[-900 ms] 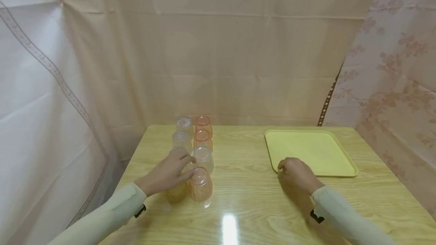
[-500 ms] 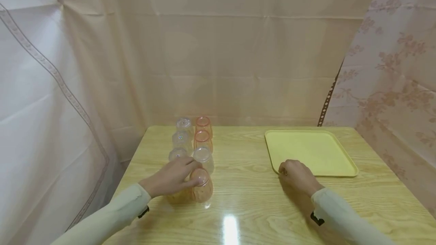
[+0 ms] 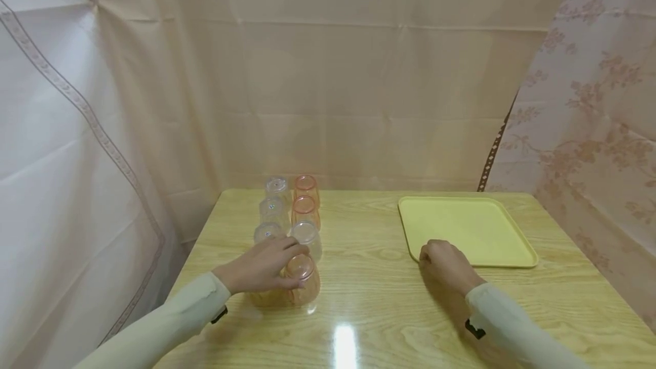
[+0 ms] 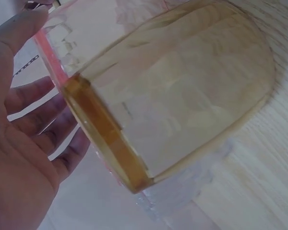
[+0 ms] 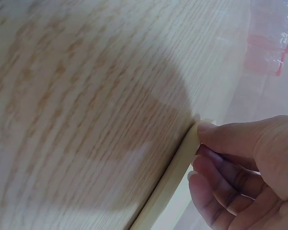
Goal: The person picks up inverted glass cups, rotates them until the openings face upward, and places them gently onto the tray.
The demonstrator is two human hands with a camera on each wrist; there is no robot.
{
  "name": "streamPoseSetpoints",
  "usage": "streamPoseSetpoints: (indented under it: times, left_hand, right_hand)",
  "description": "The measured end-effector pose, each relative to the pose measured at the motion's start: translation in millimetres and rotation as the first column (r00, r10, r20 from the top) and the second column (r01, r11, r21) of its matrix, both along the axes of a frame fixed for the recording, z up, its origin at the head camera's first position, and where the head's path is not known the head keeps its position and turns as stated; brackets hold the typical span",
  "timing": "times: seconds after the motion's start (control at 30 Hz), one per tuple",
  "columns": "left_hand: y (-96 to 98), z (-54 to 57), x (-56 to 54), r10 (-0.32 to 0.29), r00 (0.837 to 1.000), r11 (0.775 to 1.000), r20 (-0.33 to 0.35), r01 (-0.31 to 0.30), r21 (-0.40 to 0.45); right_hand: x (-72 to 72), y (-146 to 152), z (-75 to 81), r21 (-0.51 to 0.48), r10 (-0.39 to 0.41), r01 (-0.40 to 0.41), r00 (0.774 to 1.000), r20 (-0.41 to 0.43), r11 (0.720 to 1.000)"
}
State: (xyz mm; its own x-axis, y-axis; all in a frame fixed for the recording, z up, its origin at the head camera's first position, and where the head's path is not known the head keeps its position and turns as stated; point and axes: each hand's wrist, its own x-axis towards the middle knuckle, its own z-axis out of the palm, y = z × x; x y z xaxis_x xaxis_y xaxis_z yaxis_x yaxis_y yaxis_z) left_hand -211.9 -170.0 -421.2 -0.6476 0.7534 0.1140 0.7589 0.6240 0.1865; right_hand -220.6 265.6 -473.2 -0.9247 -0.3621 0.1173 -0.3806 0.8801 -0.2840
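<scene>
While the left hand (image 3: 263, 266) curls its fingers round the near pink cup (image 3: 307, 286), the head view shows that cup at the near end of the right-hand row of two; these cups (image 3: 277, 185) stand upside down on the left of the worktop (image 3: 389, 312). Just beyond it comes a clear cup (image 3: 309, 244). Well apart on the right, the right hand (image 3: 447, 266) grips the near left corner of a yellow tray (image 3: 468, 232) lying flat. A slanting lift could knock the clear neighbour, since the rows stand so close. From the left wrist, an amber cup (image 4: 182, 91) stands just left of the pink one, the thumb at the pink cup's upturned base; smooth plastic-looking walls may slip if held only up there, and the palm could tip the amber cup. The right wrist view shows thumb and curled fingers pinching the tray's edge; with one corner held, a tug might swing it askew. No brand, label or writing is legible; a small mark (image 3: 271, 207) on another clear base is too tiny to read.
</scene>
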Motion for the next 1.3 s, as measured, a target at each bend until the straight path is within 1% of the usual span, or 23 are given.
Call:
streamPoseSetpoints:
  times: [0.1, 0.33, 0.43, 0.63, 0.8, 0.93, 1.07, 1.17, 1.3]
  left_hand:
    - [0.3, 1.1, -0.7, 0.004, 1.0, 1.0, 0.011, -0.004, -0.013]
    - [2.8, 3.3, -4.2, -0.017, 1.0, 0.999, 0.021, 0.017, -0.035]
    - [3.9, 3.6, -6.0, -0.014, 0.999, 0.999, 0.039, 0.016, -0.046]
    - [6.0, 3.7, -6.4, -0.028, 0.997, 0.999, 0.072, 0.031, -0.038]
    - [7.9, 6.0, -7.6, -0.039, 0.997, 0.999, 0.06, 0.04, -0.016]
    - [8.0, 7.9, -8.2, -0.033, 0.998, 0.999, 0.061, 0.034, -0.014]
    - [7.5, 8.7, -8.6, -0.035, 0.998, 0.999, 0.045, 0.036, -0.016]
    - [7.3, 9.8, -8.6, -0.042, 0.999, 0.999, 0.031, 0.042, 0.004]
    - [7.2, 11.1, -7.9, -0.031, 0.999, 0.999, 0.04, 0.03, 0.025]
  right_hand:
    - [-1.7, -1, -1.0, 0.005, 0.002, -0.002, 1.0, 0.001, 1.0]
    - [-3.9, -1, -4.4, 0.01, 0.0, 0.0, 1.0, 0.018, 1.0]
    - [-2.6, 0, -5.4, 0.006, -0.001, 0.0, 1.0, 0.029, 1.0]
    - [-3.0, 3, -4.7, 0.005, 0.002, -0.002, 0.999, 0.035, 1.0]
    - [-6.7, 4, -2.5, -0.001, -0.005, 0.006, 0.999, 0.044, 1.0]
    - [-6.0, 4, -1.6, -0.003, 0.007, -0.007, 0.998, 0.059, 1.0]
    - [-5.4, 3, -1.5, -0.005, 0.017, -0.017, 0.999, 0.047, 1.0]
    - [-5.9, 3, -1.5, -0.006, 0.015, -0.015, 0.999, 0.038, 1.0]
    - [-6.1, 2, -0.7, -0.001, 0.017, -0.017, 0.999, 0.042, 1.0]
